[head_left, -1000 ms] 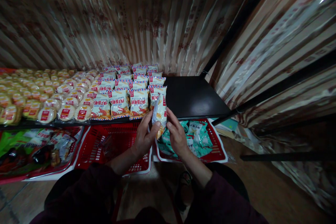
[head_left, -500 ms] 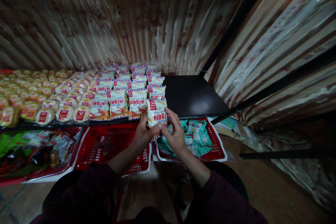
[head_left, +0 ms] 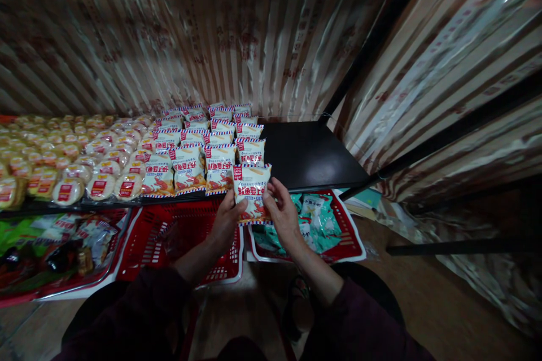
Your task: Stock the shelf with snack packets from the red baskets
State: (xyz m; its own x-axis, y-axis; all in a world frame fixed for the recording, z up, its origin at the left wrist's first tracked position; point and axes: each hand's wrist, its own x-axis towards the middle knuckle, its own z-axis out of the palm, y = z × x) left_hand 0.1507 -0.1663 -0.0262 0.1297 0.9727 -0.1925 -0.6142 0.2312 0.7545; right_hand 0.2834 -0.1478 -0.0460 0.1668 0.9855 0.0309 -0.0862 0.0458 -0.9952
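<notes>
A white and orange snack bag (head_left: 253,194) with red lettering is held upright between my two hands, at the front edge of the black shelf (head_left: 309,155). My left hand (head_left: 227,219) grips its left side, thumb on the front. On its right side my right hand (head_left: 283,211) closes with thumb and fingers. Right behind and to the left stand rows of matching snack bags (head_left: 188,169) on the shelf. The fingers behind the held bag are hidden.
Packaged round crackers (head_left: 101,186) fill the shelf's left part. Below stand a red basket (head_left: 144,231), another basket with green bags (head_left: 324,220), and one with mixed packets (head_left: 63,237) at the left. A black metal post (head_left: 359,62) rises at the right, before striped sheeting (head_left: 262,28).
The bag in my hands has come slightly lower and shows more of its front. My right thumb has moved from its lower front to its right side.
</notes>
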